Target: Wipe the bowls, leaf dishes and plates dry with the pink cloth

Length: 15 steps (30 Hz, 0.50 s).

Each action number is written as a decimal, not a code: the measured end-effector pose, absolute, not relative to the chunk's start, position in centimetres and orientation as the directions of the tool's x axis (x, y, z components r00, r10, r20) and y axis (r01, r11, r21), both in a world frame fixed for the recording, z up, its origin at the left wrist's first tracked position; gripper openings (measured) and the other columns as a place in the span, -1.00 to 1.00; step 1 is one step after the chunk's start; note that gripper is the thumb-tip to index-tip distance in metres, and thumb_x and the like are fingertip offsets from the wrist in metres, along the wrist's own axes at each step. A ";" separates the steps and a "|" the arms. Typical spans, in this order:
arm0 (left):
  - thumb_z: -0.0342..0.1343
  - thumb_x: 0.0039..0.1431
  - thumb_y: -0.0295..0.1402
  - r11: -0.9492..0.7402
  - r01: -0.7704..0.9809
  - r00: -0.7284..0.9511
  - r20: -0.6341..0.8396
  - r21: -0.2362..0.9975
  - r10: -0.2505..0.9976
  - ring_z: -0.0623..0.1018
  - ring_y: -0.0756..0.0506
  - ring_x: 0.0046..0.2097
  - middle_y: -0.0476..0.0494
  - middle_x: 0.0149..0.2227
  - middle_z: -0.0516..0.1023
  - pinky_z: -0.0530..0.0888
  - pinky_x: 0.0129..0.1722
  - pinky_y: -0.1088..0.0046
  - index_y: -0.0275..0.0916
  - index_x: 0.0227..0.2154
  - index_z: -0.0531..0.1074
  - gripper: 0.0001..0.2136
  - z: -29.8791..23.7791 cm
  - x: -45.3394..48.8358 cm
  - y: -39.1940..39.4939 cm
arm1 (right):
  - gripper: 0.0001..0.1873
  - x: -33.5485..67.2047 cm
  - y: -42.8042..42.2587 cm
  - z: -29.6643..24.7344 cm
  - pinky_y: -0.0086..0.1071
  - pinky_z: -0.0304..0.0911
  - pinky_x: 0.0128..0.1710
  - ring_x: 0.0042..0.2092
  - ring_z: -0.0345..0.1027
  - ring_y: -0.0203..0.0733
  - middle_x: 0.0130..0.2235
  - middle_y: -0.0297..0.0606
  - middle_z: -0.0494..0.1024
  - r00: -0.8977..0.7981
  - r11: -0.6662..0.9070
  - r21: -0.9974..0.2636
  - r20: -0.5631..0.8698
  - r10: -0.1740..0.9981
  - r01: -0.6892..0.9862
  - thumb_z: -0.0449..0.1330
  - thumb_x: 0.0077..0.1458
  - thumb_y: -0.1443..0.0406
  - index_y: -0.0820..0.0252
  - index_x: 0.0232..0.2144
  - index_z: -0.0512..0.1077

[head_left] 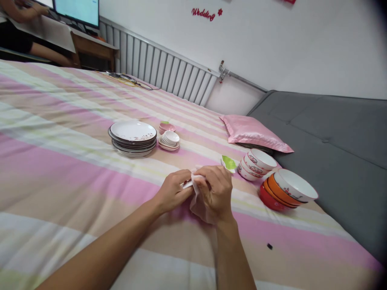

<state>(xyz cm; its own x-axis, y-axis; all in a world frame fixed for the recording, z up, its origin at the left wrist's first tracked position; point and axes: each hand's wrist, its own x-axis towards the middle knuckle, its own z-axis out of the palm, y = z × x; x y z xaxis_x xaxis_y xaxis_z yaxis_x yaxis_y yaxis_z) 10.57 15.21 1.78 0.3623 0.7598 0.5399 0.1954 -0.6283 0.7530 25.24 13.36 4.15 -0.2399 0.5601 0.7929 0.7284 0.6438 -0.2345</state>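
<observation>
Holds a small white piece point(187, 184) in the left hand point(175, 188), pinched narrowly between thumb and bent fingers; cannot tell its exact form, with both hands covering most of it. Grips a thin pale cloth point(200, 204) in the right hand point(215, 189), with fingers curled closely over it and a loose part hanging below the palm. Has both hands together above the striped bed point(75, 177), at the centre of the view, with the white piece between them and the cloth just against it. Noted just beyond the right hand: a green leaf-shaped dish point(229, 162). Noted beside that dish, to the right: a stack of white bowls point(252, 167) with red rims, then a stack of larger bowls point(282, 191), with white on top and orange and red below. Noted beyond the left hand and to its left: a stack of plates point(133, 137), topped by a white one with a dark rim and a small floral print. Noted directly right of the plates: small white cups point(170, 138) nested on shallow dishes point(169, 147), with pink bowls point(167, 127) just behind. Noted at lower right on the bed: a black object point(269, 246), too small to identify.
</observation>
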 end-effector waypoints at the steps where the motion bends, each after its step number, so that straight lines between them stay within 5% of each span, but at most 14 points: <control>1: -0.02 0.10 -0.37 -0.621 0.203 0.370 0.528 0.757 0.764 0.32 -0.01 -0.43 0.01 -0.52 0.33 0.25 -0.39 0.51 -0.25 -0.56 0.30 -0.84 1.8 10.4 15.3 | -0.80 25.6 13.5 4.0 -0.28 0.09 -0.15 -0.23 0.32 -0.19 -0.32 -0.31 0.53 -0.233 0.645 -0.245 0.793 0.563 0.723 0.07 0.20 0.16 0.11 -0.37 0.41; 10: -0.01 0.17 -0.27 -0.562 0.092 0.407 0.484 0.822 0.775 0.40 -0.03 -0.38 -0.06 -0.43 0.46 0.32 -0.35 0.52 -0.28 -0.39 0.50 -0.77 1.7 9.4 16.4 | -0.79 27.0 14.6 3.3 -0.29 0.11 -0.14 -0.22 0.29 -0.18 -0.30 -0.30 0.49 -0.166 0.637 -0.317 0.798 0.580 0.703 0.15 0.14 0.11 0.12 -0.32 0.40; 15: 0.04 0.12 -0.17 -0.439 0.023 0.379 0.399 0.898 0.835 0.50 -0.20 -0.12 -0.17 -0.14 0.58 0.39 -0.08 0.32 -0.21 -0.11 0.53 -0.65 1.3 9.0 17.0 | -0.88 27.4 14.9 3.0 -0.32 0.17 -0.19 -0.22 0.29 -0.20 -0.31 -0.30 0.46 -0.089 0.622 -0.440 0.767 0.635 0.648 0.12 0.17 0.22 0.10 -0.31 0.42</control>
<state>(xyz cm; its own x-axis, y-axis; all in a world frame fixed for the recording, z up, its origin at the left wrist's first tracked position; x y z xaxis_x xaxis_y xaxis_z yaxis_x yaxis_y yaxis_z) 8.96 16.99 1.34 0.3793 0.8349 0.3988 0.0232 -0.4395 0.8980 27.43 14.90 2.97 -0.0885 0.6353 0.7672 0.6475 0.6220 -0.4403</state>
